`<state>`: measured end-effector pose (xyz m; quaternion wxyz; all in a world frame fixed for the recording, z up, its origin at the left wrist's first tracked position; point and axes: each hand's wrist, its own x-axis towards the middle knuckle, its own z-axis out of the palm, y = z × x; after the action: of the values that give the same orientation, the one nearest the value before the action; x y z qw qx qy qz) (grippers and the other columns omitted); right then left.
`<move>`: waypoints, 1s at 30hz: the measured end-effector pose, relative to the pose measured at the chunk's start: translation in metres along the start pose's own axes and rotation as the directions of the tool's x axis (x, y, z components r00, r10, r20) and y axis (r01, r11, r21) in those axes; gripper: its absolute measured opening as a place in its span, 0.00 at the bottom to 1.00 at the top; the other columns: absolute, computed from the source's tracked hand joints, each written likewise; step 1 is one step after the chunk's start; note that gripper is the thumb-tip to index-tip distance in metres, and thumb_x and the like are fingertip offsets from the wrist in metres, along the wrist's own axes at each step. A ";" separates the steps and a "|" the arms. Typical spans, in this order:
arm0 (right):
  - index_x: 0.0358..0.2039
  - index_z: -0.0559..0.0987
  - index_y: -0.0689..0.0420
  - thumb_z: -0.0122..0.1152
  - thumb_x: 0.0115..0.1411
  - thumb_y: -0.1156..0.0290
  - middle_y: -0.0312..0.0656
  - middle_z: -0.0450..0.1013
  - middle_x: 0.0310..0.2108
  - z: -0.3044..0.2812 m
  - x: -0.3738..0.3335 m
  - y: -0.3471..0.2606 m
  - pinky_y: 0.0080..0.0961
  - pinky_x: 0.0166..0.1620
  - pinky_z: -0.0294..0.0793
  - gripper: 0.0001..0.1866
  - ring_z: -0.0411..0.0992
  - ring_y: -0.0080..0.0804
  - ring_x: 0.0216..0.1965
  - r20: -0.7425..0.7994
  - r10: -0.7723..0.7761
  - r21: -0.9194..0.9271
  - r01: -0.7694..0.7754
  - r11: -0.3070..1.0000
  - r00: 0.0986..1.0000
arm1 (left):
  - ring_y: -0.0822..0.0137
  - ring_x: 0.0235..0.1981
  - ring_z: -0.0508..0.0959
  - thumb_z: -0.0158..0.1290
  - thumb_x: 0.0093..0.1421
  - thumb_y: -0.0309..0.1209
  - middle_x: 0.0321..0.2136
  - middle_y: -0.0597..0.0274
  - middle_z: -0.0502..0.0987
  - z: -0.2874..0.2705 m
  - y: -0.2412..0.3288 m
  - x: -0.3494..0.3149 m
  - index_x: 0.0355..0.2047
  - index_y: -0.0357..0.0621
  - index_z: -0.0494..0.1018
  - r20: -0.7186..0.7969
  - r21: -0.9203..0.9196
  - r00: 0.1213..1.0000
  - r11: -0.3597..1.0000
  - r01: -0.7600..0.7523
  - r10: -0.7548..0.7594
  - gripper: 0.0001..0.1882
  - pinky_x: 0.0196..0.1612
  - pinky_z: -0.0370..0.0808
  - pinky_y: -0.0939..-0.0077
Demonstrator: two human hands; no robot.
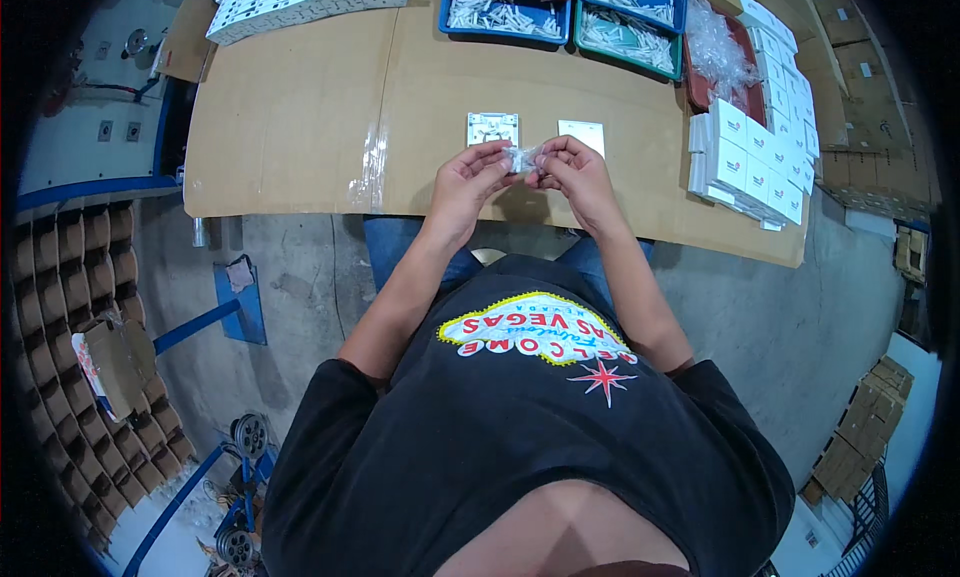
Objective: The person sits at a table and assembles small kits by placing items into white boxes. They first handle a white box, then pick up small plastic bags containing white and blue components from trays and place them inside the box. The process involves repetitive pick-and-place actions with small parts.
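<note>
My left hand [464, 187] and my right hand [578, 180] meet above the near edge of the cardboard-covered table. Between their fingertips is a small clear plastic bag [523, 159], pinched from both sides. Whatever lies inside it is too small to make out. Just beyond my left fingers rests a white square plastic fitting [492, 126] with moulded details, partly covered by the hand. A flat white square piece [584, 133] lies behind my right hand, its lower part hidden by the fingers.
Along the far side stand a blue bin [505, 40] and a green bin [628, 66] of small white parts. A red tray [697, 89] holds clear plastic bags. Stacked white boxes [750, 164] occupy the right end; more white boxes [310, 5] line the far left.
</note>
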<state>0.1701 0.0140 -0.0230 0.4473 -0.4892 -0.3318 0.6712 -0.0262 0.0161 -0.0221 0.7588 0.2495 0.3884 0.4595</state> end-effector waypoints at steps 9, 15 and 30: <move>0.46 0.76 0.64 0.58 0.64 0.79 0.43 0.77 0.38 0.012 -0.008 -0.017 0.24 0.40 0.82 0.10 0.80 0.29 0.35 0.066 -0.004 -0.059 0.008 0.998 0.998 | 0.69 0.45 0.79 0.56 0.63 0.23 0.42 0.59 0.77 -0.010 0.000 0.001 0.49 0.35 0.72 -0.040 0.106 0.999 0.994 0.019 -0.015 0.14 0.50 0.78 0.71; 0.47 0.77 0.65 0.58 0.64 0.78 0.43 0.77 0.38 0.007 -0.001 -0.008 0.25 0.40 0.82 0.11 0.79 0.28 0.34 0.075 0.022 0.011 -0.023 1.000 0.997 | 0.73 0.42 0.78 0.58 0.62 0.23 0.42 0.62 0.78 -0.008 0.001 0.000 0.47 0.36 0.73 0.077 0.207 0.993 0.973 -0.102 0.088 0.13 0.47 0.76 0.77; 0.49 0.78 0.64 0.59 0.62 0.78 0.40 0.76 0.37 0.008 -0.001 -0.011 0.20 0.37 0.77 0.14 0.75 0.22 0.32 0.106 -0.045 -0.068 0.053 0.996 0.993 | 0.71 0.39 0.79 0.56 0.66 0.30 0.37 0.63 0.78 -0.007 0.002 0.000 0.43 0.37 0.74 0.057 0.238 0.998 0.971 -0.007 -0.007 0.10 0.45 0.78 0.77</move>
<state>0.1660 0.0173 -0.0105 0.4279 -0.4606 -0.3903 0.6726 -0.0325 0.0173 -0.0246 0.7341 0.3520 0.4187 0.4023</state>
